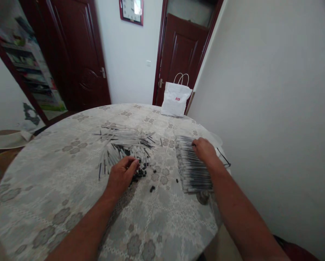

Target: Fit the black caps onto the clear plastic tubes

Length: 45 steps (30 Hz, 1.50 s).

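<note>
- Grip of the left hand (123,171): fingers curled in, thumb and forefinger close together, just beside the small black caps (140,174); whether one is pinched there, I can't tell from where I stand.
- Right hand (204,148): fingers bent down at the far end of a tidy row of rods (196,177); I can't make out whether that grip has hold of one.
- Those slender rods lie side by side near the right edge of the desk (175,235), partly hidden by the forearm.
- Most caps sit clustered by the left fingertips, a few strays (152,189) lying between them and the row.
- Beyond the left hand spreads a loose pile of rods (121,136), white and dark, pointing various ways.
- Flower-patterned cloth (78,195) covers the round desk.
- Near its far edge stands a white bag (175,99), two looped handles up, red label in front.
- Behind: dark red doors (76,54) and a white wall (129,54).
</note>
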Each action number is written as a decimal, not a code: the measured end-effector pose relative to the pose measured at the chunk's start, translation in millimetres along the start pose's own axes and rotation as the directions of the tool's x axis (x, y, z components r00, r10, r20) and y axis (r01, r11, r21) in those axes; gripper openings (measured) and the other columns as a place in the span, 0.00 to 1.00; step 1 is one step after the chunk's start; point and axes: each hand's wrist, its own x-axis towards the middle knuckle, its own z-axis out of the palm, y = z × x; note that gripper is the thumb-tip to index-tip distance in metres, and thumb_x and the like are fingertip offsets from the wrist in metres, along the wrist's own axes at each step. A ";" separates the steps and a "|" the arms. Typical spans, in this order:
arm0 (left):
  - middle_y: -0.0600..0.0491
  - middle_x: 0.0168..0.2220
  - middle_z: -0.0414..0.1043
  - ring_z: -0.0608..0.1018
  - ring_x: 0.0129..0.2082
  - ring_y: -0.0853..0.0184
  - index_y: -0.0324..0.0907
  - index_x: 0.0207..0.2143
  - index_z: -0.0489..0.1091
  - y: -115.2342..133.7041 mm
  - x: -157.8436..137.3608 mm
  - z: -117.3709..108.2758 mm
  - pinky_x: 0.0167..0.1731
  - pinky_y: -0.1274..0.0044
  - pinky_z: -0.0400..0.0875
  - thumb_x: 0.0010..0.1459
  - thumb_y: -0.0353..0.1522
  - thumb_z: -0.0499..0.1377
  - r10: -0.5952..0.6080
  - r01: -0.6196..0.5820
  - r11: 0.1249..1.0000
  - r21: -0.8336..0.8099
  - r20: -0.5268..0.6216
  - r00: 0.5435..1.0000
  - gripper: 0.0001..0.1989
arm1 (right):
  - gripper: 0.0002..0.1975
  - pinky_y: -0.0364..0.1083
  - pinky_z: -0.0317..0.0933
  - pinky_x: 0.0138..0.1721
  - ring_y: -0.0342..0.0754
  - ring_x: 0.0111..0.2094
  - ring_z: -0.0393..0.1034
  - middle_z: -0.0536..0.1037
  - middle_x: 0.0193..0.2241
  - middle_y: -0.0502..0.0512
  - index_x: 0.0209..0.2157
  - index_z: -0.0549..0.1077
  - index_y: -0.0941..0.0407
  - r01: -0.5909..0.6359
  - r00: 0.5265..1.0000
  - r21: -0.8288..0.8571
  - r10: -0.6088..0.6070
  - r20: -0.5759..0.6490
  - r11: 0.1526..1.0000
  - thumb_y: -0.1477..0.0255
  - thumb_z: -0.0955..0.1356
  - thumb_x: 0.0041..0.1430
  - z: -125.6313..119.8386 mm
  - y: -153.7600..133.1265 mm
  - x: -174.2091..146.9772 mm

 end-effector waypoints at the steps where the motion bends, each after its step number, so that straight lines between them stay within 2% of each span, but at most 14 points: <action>1: 0.52 0.31 0.80 0.81 0.31 0.62 0.43 0.36 0.75 -1.4 -0.1 -0.4 0.31 0.76 0.74 0.60 0.47 0.59 0.023 -0.023 0.999 0.048 -0.008 1.000 0.17 | 0.15 0.46 0.61 0.44 0.55 0.47 0.71 0.77 0.43 0.63 0.44 0.80 0.56 -0.023 1.000 -0.037 0.023 0.017 0.999 0.71 0.61 0.69 3.9 5.4 4.5; 6: 0.53 0.33 0.81 0.82 0.33 0.62 0.44 0.38 0.75 -9.4 2.6 -5.2 0.33 0.76 0.74 0.62 0.47 0.57 0.057 -0.042 0.987 0.156 -0.095 0.994 0.16 | 0.17 0.47 0.62 0.45 0.55 0.50 0.69 0.76 0.46 0.64 0.49 0.78 0.55 -0.057 0.997 -0.084 0.061 0.041 0.995 0.72 0.60 0.69 16.9 9.1 15.9; 12: 0.53 0.32 0.80 0.81 0.33 0.63 0.44 0.37 0.74 -9.5 6.3 -11.5 0.34 0.76 0.72 0.62 0.45 0.57 0.037 -0.009 0.992 0.124 -0.221 0.975 0.15 | 0.17 0.47 0.60 0.47 0.55 0.51 0.69 0.76 0.47 0.65 0.52 0.76 0.57 -0.049 0.999 -0.028 0.049 -0.006 0.998 0.73 0.59 0.70 9.9 -9.6 9.3; 14: 0.53 0.32 0.80 0.81 0.32 0.64 0.44 0.37 0.74 -8.8 6.9 -12.4 0.35 0.76 0.72 0.62 0.43 0.57 0.030 -0.005 0.994 0.105 -0.242 0.970 0.14 | 0.15 0.45 0.59 0.48 0.53 0.50 0.70 0.77 0.47 0.63 0.50 0.76 0.57 0.019 1.000 0.077 -0.017 -0.020 0.997 0.71 0.60 0.70 3.2 -28.1 -6.4; 16: 0.53 0.32 0.80 0.81 0.32 0.64 0.43 0.37 0.74 -8.4 7.4 -12.7 0.36 0.76 0.72 0.62 0.42 0.57 0.027 -0.006 0.997 0.081 -0.258 0.966 0.13 | 0.13 0.44 0.59 0.46 0.51 0.46 0.72 0.79 0.43 0.60 0.45 0.77 0.57 0.167 0.983 0.210 -0.179 0.037 0.963 0.69 0.62 0.70 -3.0 -53.3 -31.8; 19: 0.53 0.33 0.80 0.81 0.31 0.65 0.43 0.37 0.73 -8.6 8.1 -12.6 0.36 0.75 0.72 0.62 0.41 0.57 0.019 -0.008 0.999 0.042 -0.283 0.959 0.12 | 0.14 0.44 0.58 0.39 0.50 0.39 0.74 0.81 0.39 0.57 0.44 0.76 0.54 0.346 0.878 0.374 -0.437 0.193 0.861 0.60 0.65 0.67 -5.1 -96.1 -76.5; 22: 0.52 0.33 0.80 0.80 0.31 0.65 0.43 0.36 0.73 -9.2 9.0 -12.1 0.36 0.75 0.71 0.62 0.41 0.57 0.025 -0.012 0.999 0.045 -0.294 0.955 0.12 | 0.16 0.45 0.57 0.37 0.53 0.39 0.75 0.81 0.39 0.60 0.45 0.74 0.56 0.346 0.847 0.375 -0.458 0.270 0.860 0.59 0.68 0.63 3.9 -134.5 -104.8; 27: 0.53 0.32 0.79 0.80 0.30 0.66 0.43 0.36 0.73 -8.0 9.2 -10.9 0.35 0.75 0.71 0.62 0.41 0.56 0.040 -0.026 0.998 0.055 -0.272 0.962 0.12 | 0.10 0.44 0.60 0.44 0.50 0.45 0.73 0.79 0.44 0.59 0.46 0.73 0.56 0.312 0.895 0.460 -0.420 0.151 0.831 0.69 0.65 0.68 24.0 -172.2 -103.8; 31: 0.53 0.32 0.80 0.80 0.30 0.66 0.43 0.35 0.73 -5.2 8.1 -10.2 0.35 0.75 0.71 0.62 0.40 0.57 0.042 -0.024 0.997 0.070 -0.270 0.962 0.11 | 0.16 0.44 0.62 0.47 0.48 0.48 0.72 0.77 0.49 0.58 0.56 0.69 0.54 0.333 0.925 0.422 -0.380 0.029 0.843 0.75 0.60 0.70 23.1 -164.8 -104.2; 35: 0.54 0.31 0.79 0.80 0.29 0.66 0.43 0.35 0.73 -7.7 8.2 -9.8 0.35 0.76 0.71 0.62 0.39 0.57 0.033 -0.017 0.998 0.061 -0.271 0.962 0.10 | 0.13 0.44 0.65 0.39 0.50 0.41 0.75 0.76 0.45 0.59 0.48 0.72 0.54 0.225 0.952 0.140 -0.249 0.179 0.964 0.79 0.61 0.67 11.3 -132.7 -110.7; 39: 0.53 0.33 0.79 0.80 0.31 0.65 0.43 0.37 0.73 -9.0 9.2 -10.6 0.37 0.75 0.72 0.63 0.40 0.56 0.052 -0.025 0.994 0.102 -0.267 0.962 0.11 | 0.14 0.45 0.65 0.40 0.51 0.41 0.76 0.77 0.44 0.63 0.47 0.74 0.57 0.224 0.925 -0.006 -0.211 0.316 0.974 0.81 0.61 0.66 10.1 -112.6 -111.8; 41: 0.52 0.34 0.79 0.81 0.33 0.64 0.43 0.37 0.73 -2.3 5.6 -10.3 0.39 0.74 0.72 0.63 0.41 0.57 0.118 -0.076 0.979 0.191 -0.218 0.969 0.11 | 0.13 0.46 0.66 0.41 0.54 0.43 0.76 0.77 0.44 0.65 0.46 0.74 0.58 0.236 0.916 -0.021 -0.216 0.338 0.971 0.81 0.61 0.66 13.7 -111.3 -112.1; 43: 0.51 0.36 0.80 0.81 0.36 0.62 0.44 0.39 0.74 8.9 -3.9 -8.1 0.42 0.72 0.73 0.63 0.41 0.58 0.237 -0.210 0.932 0.294 -0.060 0.970 0.11 | 0.13 0.46 0.66 0.40 0.55 0.44 0.76 0.77 0.44 0.66 0.47 0.74 0.59 0.241 0.917 -0.016 -0.222 0.332 0.970 0.81 0.61 0.66 17.2 -112.3 -112.7; 45: 0.48 0.43 0.79 0.80 0.44 0.59 0.44 0.46 0.74 18.8 -19.4 -3.6 0.48 0.69 0.72 0.63 0.40 0.58 0.399 -0.444 0.828 0.342 0.197 0.895 0.13 | 0.13 0.46 0.66 0.40 0.55 0.44 0.76 0.77 0.43 0.66 0.46 0.74 0.59 0.240 0.920 -0.006 -0.225 0.321 0.971 0.81 0.61 0.66 18.8 -113.2 -113.3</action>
